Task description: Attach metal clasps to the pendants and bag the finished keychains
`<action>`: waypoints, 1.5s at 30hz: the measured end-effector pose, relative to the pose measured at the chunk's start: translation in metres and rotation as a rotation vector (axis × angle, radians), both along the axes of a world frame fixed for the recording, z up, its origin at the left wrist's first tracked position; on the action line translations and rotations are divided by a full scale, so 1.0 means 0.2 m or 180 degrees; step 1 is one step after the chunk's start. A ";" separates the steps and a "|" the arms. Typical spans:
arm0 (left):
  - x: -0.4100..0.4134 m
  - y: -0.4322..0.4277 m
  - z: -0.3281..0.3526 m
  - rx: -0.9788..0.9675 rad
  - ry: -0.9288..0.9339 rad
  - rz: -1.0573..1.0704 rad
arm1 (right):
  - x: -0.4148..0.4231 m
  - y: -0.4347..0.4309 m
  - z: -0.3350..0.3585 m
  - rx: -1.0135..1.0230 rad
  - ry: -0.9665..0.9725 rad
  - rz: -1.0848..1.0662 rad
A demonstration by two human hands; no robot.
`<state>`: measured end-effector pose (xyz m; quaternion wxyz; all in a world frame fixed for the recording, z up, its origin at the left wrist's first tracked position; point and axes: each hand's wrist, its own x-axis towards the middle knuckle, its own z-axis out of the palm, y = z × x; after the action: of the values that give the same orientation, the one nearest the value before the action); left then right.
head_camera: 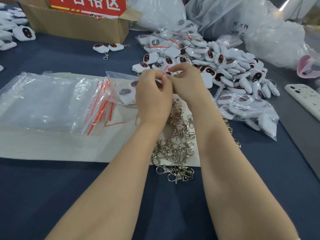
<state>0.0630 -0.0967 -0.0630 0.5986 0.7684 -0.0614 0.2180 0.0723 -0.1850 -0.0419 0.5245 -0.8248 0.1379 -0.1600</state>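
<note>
My left hand (153, 96) and my right hand (186, 82) meet at the table's middle, fingertips pinching the red-striped mouth of a clear zip bag (124, 89) that holds white pendants with dark oval faces. Below the hands lies a heap of silver metal clasps (178, 144) on a white sheet. Behind the hands spreads a big pile of loose white pendants (230, 66). A stack of empty zip bags (52, 103) lies at the left.
A filled bag of pendants (245, 108) lies to the right, a white phone (304, 99) beyond it. A cardboard box (76, 23) with a red sign stands at the back left, two finished keychains (108, 47) in front of it. Large plastic bags (242, 18) fill the back right.
</note>
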 end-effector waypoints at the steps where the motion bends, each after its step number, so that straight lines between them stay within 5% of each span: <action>1: -0.01 0.00 0.00 0.0072 -0.0156 -0.0038 | 0.00 0.00 0.00 0.0124 -0.0023 0.0116; 5: -0.02 -0.01 0.00 0.0391 -0.0505 -0.0144 | -0.01 -0.02 0.00 0.0629 0.0092 0.0613; 13: -0.04 0.00 0.01 0.0539 -0.0704 -0.0217 | -0.06 -0.02 -0.04 0.0500 0.0532 0.1155; 17: -0.03 -0.01 -0.01 0.0722 -0.0392 -0.0479 | -0.04 -0.06 -0.01 -0.0130 0.0228 -0.0004; 21: -0.01 -0.03 -0.06 0.1817 0.0054 -0.0758 | -0.03 -0.11 -0.07 -0.1135 0.0364 -0.1222; 25: 0.00 -0.03 -0.08 0.2010 0.0110 -0.0838 | -0.04 -0.10 -0.11 -0.1641 0.1187 -0.0951; 32: 0.00 -0.03 -0.09 0.1963 0.0132 -0.0831 | -0.02 -0.10 -0.14 -0.1708 0.1462 -0.1030; 41: 0.01 -0.04 -0.10 0.1974 0.0065 -0.0793 | -0.01 -0.11 -0.16 -0.1375 0.0331 -0.1612; 45: 0.01 -0.04 -0.10 0.2023 0.0043 -0.0793 | 0.00 -0.09 -0.13 -0.0299 -0.0597 -0.1706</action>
<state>0.0649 -0.1047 -0.0824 0.3516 0.9045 -0.2157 0.1080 0.0720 -0.2030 -0.0676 0.4352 -0.7639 0.2943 -0.3748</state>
